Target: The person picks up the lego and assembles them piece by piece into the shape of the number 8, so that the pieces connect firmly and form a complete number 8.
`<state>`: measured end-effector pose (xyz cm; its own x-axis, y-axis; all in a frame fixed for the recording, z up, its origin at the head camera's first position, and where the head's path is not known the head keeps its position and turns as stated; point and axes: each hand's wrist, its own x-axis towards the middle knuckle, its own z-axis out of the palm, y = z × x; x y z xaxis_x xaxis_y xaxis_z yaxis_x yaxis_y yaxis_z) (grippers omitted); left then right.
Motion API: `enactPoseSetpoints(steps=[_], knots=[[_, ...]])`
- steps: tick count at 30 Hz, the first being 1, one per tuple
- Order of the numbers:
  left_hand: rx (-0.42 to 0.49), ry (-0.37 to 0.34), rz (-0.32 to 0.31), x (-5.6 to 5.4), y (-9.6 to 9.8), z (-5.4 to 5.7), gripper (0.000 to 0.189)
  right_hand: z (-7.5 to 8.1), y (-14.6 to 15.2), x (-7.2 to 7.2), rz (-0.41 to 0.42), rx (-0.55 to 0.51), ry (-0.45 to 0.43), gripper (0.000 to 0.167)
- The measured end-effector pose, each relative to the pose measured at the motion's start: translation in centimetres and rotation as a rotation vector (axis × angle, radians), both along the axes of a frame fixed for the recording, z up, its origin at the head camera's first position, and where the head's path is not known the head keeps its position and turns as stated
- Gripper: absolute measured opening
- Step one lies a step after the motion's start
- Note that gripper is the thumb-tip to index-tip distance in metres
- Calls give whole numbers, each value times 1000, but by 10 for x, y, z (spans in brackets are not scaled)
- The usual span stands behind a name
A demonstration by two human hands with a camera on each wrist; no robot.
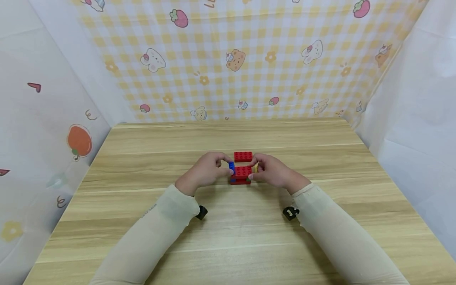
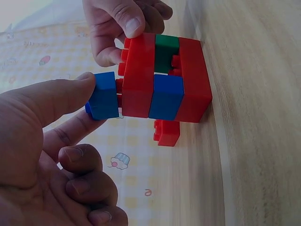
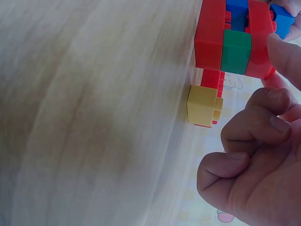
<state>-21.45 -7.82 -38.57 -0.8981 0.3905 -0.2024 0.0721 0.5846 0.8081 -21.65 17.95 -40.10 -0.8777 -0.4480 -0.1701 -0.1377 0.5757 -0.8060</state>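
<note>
Between thumb and forefinger, my left hand (image 1: 208, 170) pinches a blue toy brick (image 2: 104, 96) at the left end of a small stack's top. The stack has an upper red brick (image 2: 138, 77) and a lower red brick (image 2: 195, 82). A second blue brick (image 2: 166, 97) and a green brick (image 3: 236, 52) sit between them at opposite ends, leaving a gap. My right hand (image 1: 276, 173) pinches the upper red brick's right end with thumb and forefinger; its other fingers are curled. The pinched blue brick meets the studs, though some studs still show beside it.
Behind the stack lies another red brick (image 1: 243, 156) on the wooden table (image 1: 228, 241). A yellow brick (image 3: 201, 106) stands near it, partly hidden by my right hand in the head view. A checked, patterned cloth (image 1: 221, 59) hangs behind the table.
</note>
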Motion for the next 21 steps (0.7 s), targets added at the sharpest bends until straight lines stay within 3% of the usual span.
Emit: enactPoseSetpoints(steps=[21], knots=[[-1,20,1,4,5,-3,31,0,0,0,-3,6,-6,24]])
